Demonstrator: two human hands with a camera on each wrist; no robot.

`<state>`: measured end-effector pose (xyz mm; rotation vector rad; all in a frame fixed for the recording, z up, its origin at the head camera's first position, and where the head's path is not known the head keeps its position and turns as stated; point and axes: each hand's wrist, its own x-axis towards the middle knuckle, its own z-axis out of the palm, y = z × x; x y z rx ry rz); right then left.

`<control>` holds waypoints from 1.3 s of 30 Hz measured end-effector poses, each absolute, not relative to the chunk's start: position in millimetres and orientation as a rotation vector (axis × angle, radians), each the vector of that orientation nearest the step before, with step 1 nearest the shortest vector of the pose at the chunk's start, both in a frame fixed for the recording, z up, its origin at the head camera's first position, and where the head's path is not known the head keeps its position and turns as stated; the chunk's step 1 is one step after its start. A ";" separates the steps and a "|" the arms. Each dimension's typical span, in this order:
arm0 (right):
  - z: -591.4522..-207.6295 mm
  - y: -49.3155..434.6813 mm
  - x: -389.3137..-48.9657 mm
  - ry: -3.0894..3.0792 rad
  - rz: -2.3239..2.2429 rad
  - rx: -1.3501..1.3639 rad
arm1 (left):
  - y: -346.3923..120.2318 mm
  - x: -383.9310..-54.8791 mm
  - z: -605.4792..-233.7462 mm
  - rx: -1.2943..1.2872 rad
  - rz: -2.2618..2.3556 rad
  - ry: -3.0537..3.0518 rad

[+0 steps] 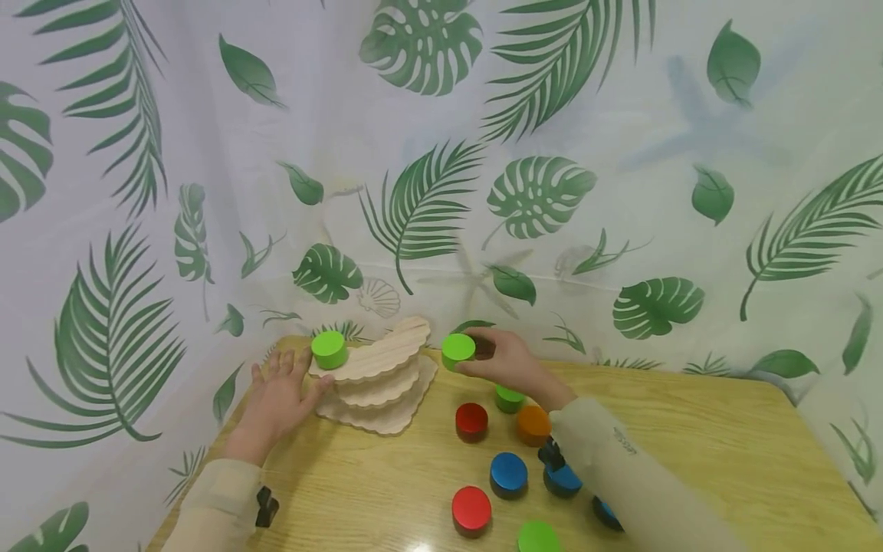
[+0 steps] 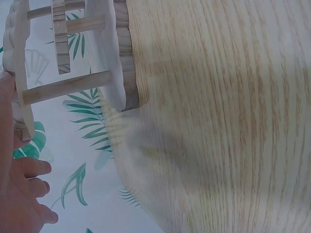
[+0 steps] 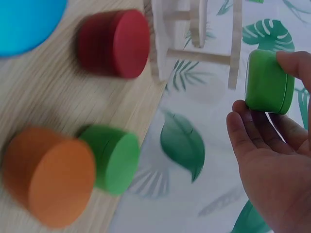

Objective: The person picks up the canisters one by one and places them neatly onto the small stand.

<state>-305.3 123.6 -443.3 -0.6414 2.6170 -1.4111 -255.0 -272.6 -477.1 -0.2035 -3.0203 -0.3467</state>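
One green tin (image 1: 457,353), pinched in my right hand (image 1: 512,365), best held level; spread left hand (image 1: 278,399) touching the far-left tiered stand (image 1: 388,351).

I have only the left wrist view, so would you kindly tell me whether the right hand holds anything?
Observer: Yes, the right hand pinches a smooth, bright-green short cylinder.
Operator: Thank you; does anything stand on the scalloped, pale wooden tiered rack?
Observer: Yes, a second bright-green cylinder stands atop it, at the end near the left hand.
Operator: And is there anything on the wood-grain table close to the rack?
Observer: Yes, a glossy dark-red cylinder stands to the rack's right in the head view.
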 end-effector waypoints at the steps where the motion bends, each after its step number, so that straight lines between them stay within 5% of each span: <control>1: -442.0 119.1 -305.4 2.613 -1.416 -0.651 | -272.2 -254.8 -477.2 -0.204 -0.350 -3.020; 39: -440.5 1.2 -315.3 2.506 -1.512 -0.744 | -273.3 -256.6 -481.2 -0.196 -0.377 -2.981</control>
